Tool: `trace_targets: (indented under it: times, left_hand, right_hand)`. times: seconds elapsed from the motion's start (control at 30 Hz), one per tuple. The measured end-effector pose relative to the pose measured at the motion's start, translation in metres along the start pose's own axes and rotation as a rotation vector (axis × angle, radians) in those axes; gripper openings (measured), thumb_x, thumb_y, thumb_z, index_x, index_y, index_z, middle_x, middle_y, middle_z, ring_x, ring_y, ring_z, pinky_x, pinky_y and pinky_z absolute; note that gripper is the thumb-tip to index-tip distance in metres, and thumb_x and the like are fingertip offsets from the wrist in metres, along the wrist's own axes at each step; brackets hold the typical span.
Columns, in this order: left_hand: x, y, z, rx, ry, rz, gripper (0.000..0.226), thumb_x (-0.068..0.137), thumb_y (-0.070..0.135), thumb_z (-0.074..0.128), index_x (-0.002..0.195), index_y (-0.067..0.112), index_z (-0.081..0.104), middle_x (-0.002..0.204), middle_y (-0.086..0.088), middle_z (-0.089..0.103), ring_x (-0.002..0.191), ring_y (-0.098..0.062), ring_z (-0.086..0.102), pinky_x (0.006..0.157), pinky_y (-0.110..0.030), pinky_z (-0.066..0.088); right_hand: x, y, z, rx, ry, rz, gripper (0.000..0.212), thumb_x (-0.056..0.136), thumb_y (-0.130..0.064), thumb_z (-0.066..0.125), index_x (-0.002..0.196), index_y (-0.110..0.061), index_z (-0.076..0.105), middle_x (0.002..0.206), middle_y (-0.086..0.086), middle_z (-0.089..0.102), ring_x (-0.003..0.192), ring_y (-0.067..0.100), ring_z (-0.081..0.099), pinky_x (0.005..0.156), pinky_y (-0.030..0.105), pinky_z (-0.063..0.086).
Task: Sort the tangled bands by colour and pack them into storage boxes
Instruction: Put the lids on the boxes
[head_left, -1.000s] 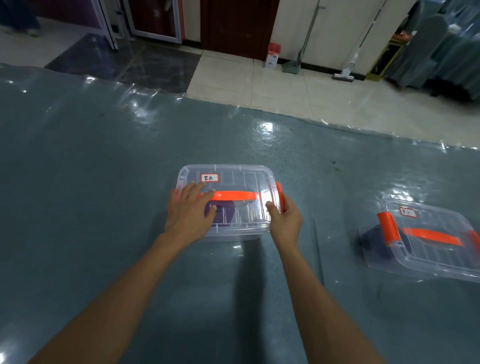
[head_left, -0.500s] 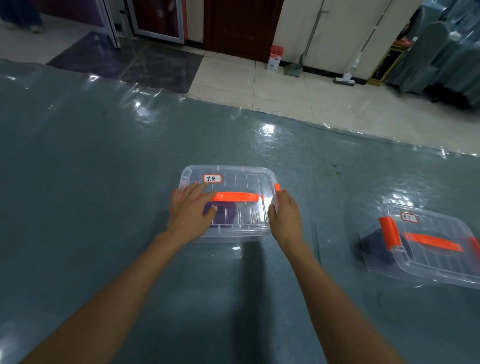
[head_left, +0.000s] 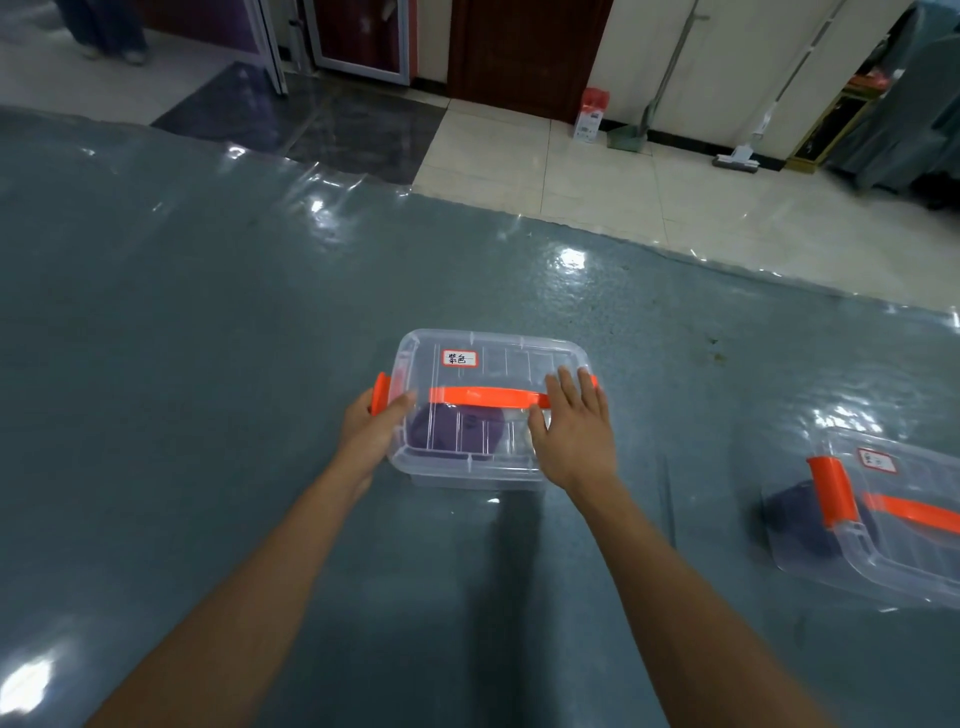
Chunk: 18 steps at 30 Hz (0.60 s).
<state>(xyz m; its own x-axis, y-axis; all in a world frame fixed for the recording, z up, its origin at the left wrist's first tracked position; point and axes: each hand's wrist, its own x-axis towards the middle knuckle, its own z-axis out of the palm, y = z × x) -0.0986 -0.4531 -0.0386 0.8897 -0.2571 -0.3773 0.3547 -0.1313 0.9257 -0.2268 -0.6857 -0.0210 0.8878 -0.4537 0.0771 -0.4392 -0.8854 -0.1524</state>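
Observation:
A clear lidded storage box with an orange handle and a white label stands on the grey-blue table. Purple bands show through its lid. My left hand grips the box's left end just below the orange side latch, thumb on the lid. My right hand lies flat on the right part of the lid with its fingers spread, covering the handle's right end.
A second clear box with orange latch and handle lies tilted at the right edge, with dark bands inside. A shiny plastic sheet covers the table. Beyond its far edge are floor tiles, a door and a mop.
My left hand slid off the lid's top to the box's left end. My right hand moved from the right end up onto the lid. The left latch now shows.

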Motion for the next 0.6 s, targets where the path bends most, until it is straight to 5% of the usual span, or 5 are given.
trace_targets:
  times: [0.13, 0.37, 0.43, 0.5, 0.6]
  left_hand:
    - [-0.007, 0.009, 0.005, 0.161, 0.048, 0.202, 0.027, 0.095, 0.015, 0.066, 0.116, 0.032, 0.066, 0.098, 0.011, 0.072, 0.084, -0.008, 0.067, 0.079, -0.021, 0.052]
    - [-0.008, 0.012, 0.008, 0.52, 0.071, 0.281, 0.048, 0.103, 0.019, 0.052, 0.15, 0.018, 0.045, 0.062, 0.004, 0.041, 0.054, -0.013, 0.038, 0.061, -0.034, 0.05]
    - [-0.005, 0.015, 0.007, 0.607, 0.044, 0.294, 0.051, 0.103, 0.022, 0.052, 0.152, 0.016, 0.041, 0.073, -0.005, 0.055, 0.062, -0.02, 0.052, 0.065, -0.032, 0.05]
    - [-0.001, 0.018, 0.005, 0.757, 0.029, 0.354, 0.047, 0.101, 0.022, 0.052, 0.147, 0.012, 0.046, 0.099, -0.013, 0.066, 0.09, -0.033, 0.064, 0.082, -0.04, 0.053]
    - [-0.001, 0.018, 0.007, 1.014, -0.002, 0.545, 0.046, 0.097, 0.019, 0.057, 0.142, 0.01, 0.048, 0.144, -0.015, 0.051, 0.134, -0.039, 0.044, 0.106, -0.052, 0.043]
  right_hand:
    - [-0.002, -0.001, -0.002, 0.009, -0.007, 0.003, 0.074, 0.093, -0.052, 0.013, 0.152, -0.013, 0.037, 0.163, 0.007, 0.026, 0.155, 0.027, 0.008, 0.126, 0.044, 0.005]
    - [-0.005, -0.006, -0.007, -0.012, -0.048, 0.032, 0.074, 0.095, -0.051, 0.009, 0.156, -0.014, 0.027, 0.166, 0.007, 0.016, 0.155, 0.027, -0.002, 0.126, 0.044, 0.0]
    - [-0.008, -0.008, -0.008, -0.022, -0.06, 0.047, 0.07, 0.098, -0.049, 0.013, 0.156, -0.013, 0.027, 0.166, 0.007, 0.016, 0.155, 0.028, -0.002, 0.126, 0.045, 0.0]
    - [-0.012, -0.009, -0.009, -0.025, -0.06, 0.071, 0.064, 0.102, -0.046, 0.02, 0.156, -0.013, 0.027, 0.166, 0.007, 0.016, 0.155, 0.029, -0.002, 0.126, 0.045, 0.0]
    - [-0.022, -0.011, -0.008, -0.024, -0.023, 0.095, 0.066, 0.1, -0.046, 0.017, 0.155, -0.012, 0.028, 0.166, 0.008, 0.017, 0.155, 0.03, 0.0, 0.126, 0.047, 0.002]
